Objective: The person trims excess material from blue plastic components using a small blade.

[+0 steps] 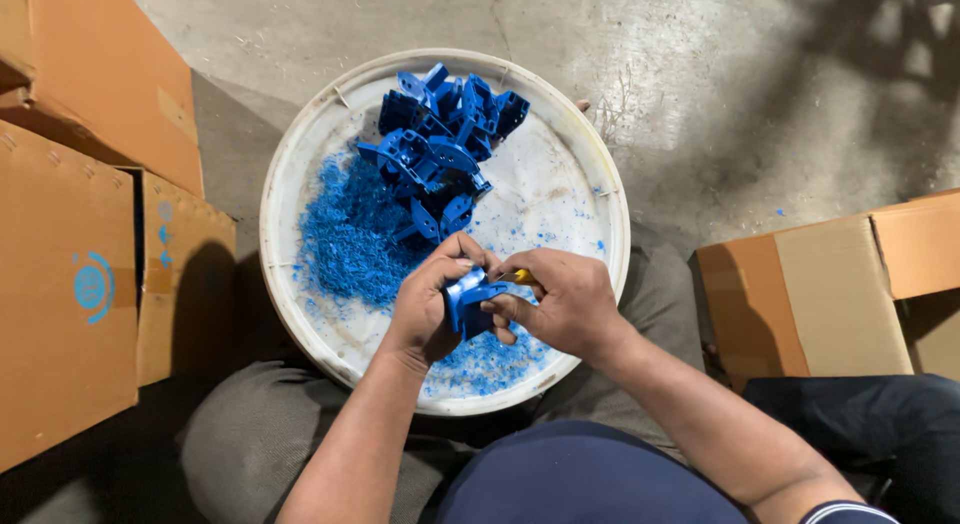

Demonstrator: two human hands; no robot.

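My left hand (428, 302) grips a blue plastic part (466, 302) over the near side of a round white basin (290, 164). My right hand (560, 304) touches the same part and holds a small tool with a yellow handle (521, 277); its blade is hidden. A heap of blue plastic parts (440, 139) lies at the basin's far side. Blue plastic shavings (345, 234) cover the left of the basin, and more shavings lie under my hands.
Brown cardboard boxes (70, 274) stand to the left, with another box (110, 74) behind them. An open cardboard box (830, 294) sits to the right. The basin rests on my lap over grey cloth (250, 434). Concrete floor (760, 94) lies beyond.
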